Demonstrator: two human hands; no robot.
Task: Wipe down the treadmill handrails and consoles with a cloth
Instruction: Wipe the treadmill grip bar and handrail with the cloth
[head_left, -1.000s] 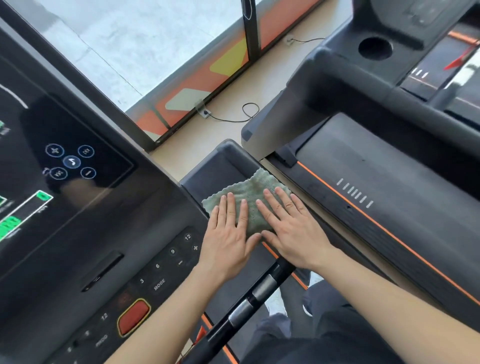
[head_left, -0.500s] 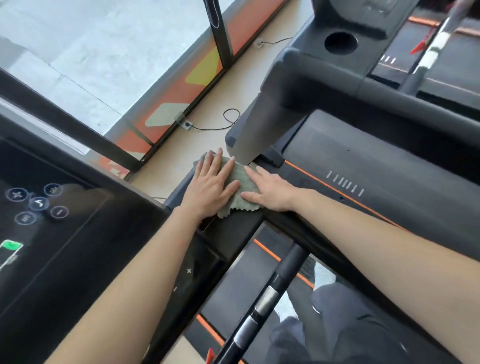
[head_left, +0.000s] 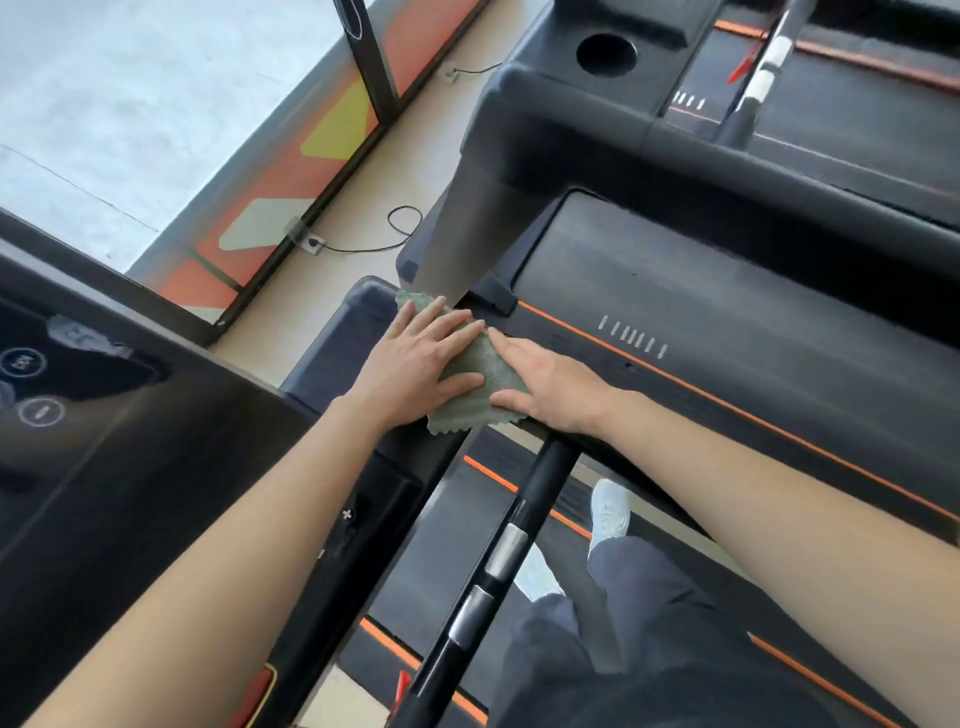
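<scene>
Plus sign (head_left: 347, 514) on console (head_left: 395, 488); screen (head_left: 104, 395) perhaps minus.

The soft green scallop-edged cloth (head_left: 475, 387) lay on the black treadmill console (head_left: 358, 322); thin orange stripes (head_left: 727, 410) edged the black treadmill deck.

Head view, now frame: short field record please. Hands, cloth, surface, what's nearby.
left hand: flat, fingers straight, pressing on cloth
right hand: flat, pressing the cloth's right side
cloth: green, spread on console side arm
handrail: black bar with silver pads, below the hands, untouched
screen: lit icons, far left
</scene>
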